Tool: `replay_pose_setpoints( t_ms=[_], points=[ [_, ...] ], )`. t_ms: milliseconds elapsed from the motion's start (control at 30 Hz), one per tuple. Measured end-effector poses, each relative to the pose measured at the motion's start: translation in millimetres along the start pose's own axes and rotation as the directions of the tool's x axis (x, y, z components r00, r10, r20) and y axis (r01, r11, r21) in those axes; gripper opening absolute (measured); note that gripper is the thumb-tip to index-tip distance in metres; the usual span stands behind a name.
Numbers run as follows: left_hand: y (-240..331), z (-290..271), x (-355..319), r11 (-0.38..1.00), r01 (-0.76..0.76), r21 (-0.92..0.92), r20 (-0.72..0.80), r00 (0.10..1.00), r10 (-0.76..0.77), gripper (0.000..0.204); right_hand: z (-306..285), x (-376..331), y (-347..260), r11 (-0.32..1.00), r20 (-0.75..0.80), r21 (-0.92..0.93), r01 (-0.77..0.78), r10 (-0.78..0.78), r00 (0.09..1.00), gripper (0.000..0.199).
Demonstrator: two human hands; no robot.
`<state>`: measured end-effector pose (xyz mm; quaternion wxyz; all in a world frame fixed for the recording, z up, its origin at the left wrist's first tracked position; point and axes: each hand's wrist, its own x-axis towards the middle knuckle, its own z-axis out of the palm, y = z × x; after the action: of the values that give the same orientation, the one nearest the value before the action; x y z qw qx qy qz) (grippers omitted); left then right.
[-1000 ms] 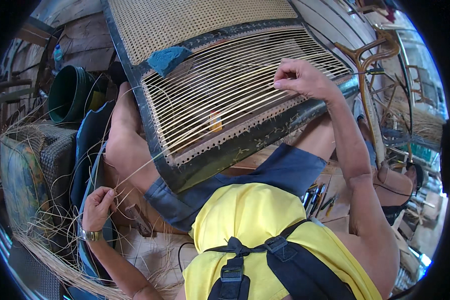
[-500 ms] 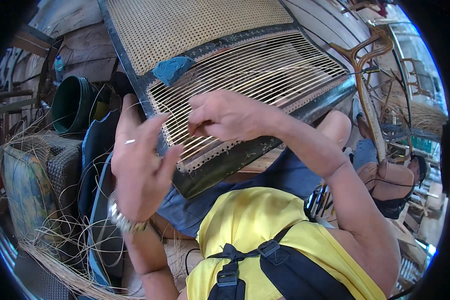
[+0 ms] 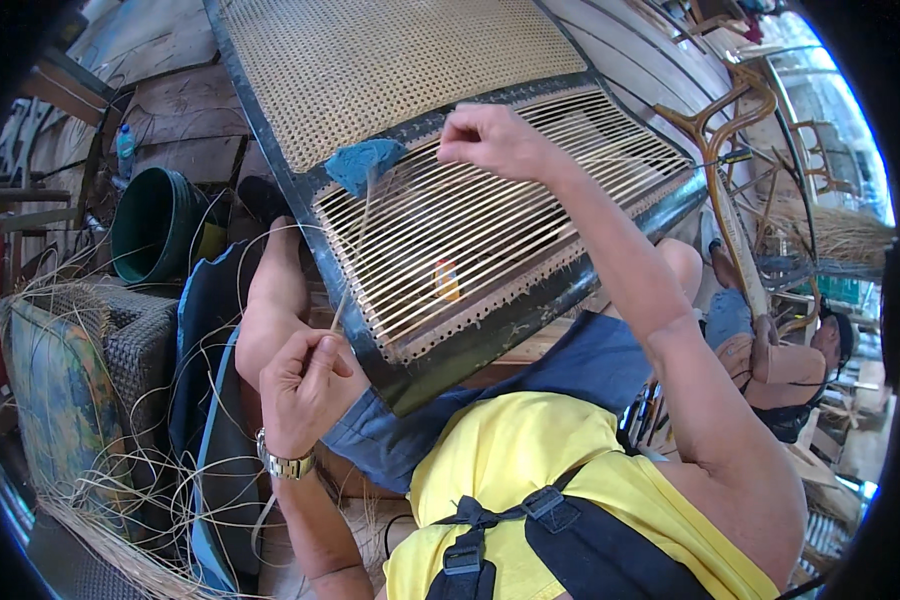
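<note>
From where I stand, the dark frame (image 3: 410, 388) lies across the person's lap, its far panel (image 3: 400, 65) closely woven and its near opening strung with pale parallel strands (image 3: 530, 205). I'd judge the step in hand to be drawing another cane strand (image 3: 358, 247) into that near opening. The left hand (image 3: 308, 385), just outside the frame's left edge, pinches the strand, which runs up toward a blue spongy piece (image 3: 365, 165) on the border. The right hand (image 3: 490, 140) is curled above the far side of the stringing; I can't tell whether its fingertips grip anything. To my eye, the next move calls for the left fingers to guide the strand flat and untwisted while the right draws it snug without snapping it.
</note>
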<state>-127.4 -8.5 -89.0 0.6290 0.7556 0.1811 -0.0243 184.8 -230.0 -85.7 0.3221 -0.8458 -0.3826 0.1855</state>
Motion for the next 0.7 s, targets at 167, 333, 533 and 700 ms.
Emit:
replay_pose_setpoints(
  t_ms=[167,333,533,700],
  points=[
    [-5.4,-4.3,7.6,0.982,0.088,-0.167,-0.116,0.987,-0.108,0.017,67.7,52.3,2.0,0.934,-0.017,-0.326,0.148,-0.163,0.986,0.043],
    [-10.3,-3.2,17.3,0.951,0.022,-0.308,-0.164,0.984,-0.076,0.019,108.1,81.7,22.9,0.756,0.165,-0.598,0.266,-0.208,0.964,0.051],
    [9.5,-13.5,57.2,0.955,-0.105,-0.277,-0.39,0.921,-0.012,0.017,63.6,46.6,-15.1,0.883,0.151,0.452,-0.125,0.063,0.986,0.047],
    [52.3,10.2,101.5,0.911,-0.02,-0.411,-0.143,0.989,-0.043,0.02,55.5,-15.3,-73.1,0.311,0.2,0.931,-0.193,0.008,0.98,0.053]
  ],
)
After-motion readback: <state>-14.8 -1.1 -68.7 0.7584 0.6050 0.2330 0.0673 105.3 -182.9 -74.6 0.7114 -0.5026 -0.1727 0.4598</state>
